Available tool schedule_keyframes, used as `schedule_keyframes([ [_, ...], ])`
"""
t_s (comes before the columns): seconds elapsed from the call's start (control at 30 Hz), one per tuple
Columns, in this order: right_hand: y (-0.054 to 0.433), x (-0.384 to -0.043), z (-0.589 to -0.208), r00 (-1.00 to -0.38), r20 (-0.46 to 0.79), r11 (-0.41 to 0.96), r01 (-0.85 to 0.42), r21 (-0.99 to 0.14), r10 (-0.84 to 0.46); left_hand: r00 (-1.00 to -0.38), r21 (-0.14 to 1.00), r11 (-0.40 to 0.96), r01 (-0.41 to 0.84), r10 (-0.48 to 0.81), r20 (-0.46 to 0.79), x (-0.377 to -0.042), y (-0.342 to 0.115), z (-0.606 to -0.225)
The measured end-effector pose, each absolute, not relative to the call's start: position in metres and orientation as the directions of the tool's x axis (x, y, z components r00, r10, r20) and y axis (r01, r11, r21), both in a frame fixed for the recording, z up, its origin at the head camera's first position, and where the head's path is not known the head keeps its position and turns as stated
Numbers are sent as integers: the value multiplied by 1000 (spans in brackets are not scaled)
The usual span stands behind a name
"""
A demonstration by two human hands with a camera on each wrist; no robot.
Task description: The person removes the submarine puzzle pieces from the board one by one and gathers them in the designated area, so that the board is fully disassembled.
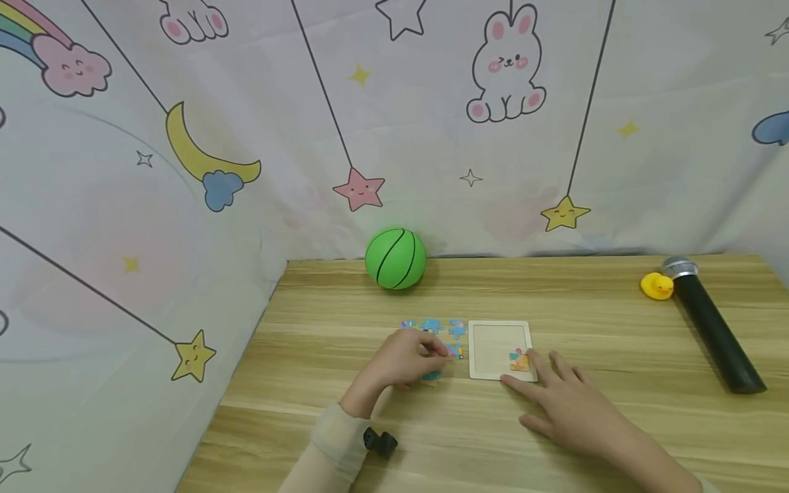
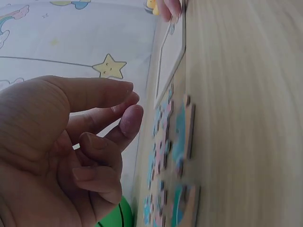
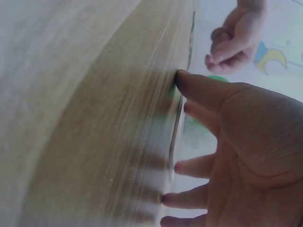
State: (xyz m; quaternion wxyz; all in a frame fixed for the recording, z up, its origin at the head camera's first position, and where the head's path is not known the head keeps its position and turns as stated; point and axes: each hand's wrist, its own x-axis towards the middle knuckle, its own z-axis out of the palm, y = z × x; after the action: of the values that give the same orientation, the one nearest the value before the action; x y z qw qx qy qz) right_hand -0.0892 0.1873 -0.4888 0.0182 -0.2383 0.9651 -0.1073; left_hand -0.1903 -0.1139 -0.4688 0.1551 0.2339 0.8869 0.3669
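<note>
My left hand [image 1: 403,357] hovers over a group of loose jigsaw pieces [image 1: 432,326]. In the left wrist view, its thumb and fingertips are bent toward each other with a gap between them and nothing held. Several pieces [image 2: 181,135] lie flat below that hand, partly hidden by it in the head view. To their right is a square wooden puzzle tray [image 1: 491,349]. One orange and teal piece [image 1: 519,361] lies in its lower right corner. My right hand [image 1: 576,411] has its fingers spread, with fingertips at the tray's right and near edges.
A green ball [image 1: 396,259] stands at the back of the wooden table [image 1: 320,315]. At the right, a yellow rubber duck [image 1: 657,286] sits by a black microphone [image 1: 715,329]. A patterned cloth [image 1: 431,137] hangs behind the table.
</note>
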Motion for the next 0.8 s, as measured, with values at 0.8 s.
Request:
schedule_keyframes([
  [0.8,189,-87,-489,-887,60,863,-461,-210,-459,-757,625,675,393,623,-198,-208,-8,-479],
])
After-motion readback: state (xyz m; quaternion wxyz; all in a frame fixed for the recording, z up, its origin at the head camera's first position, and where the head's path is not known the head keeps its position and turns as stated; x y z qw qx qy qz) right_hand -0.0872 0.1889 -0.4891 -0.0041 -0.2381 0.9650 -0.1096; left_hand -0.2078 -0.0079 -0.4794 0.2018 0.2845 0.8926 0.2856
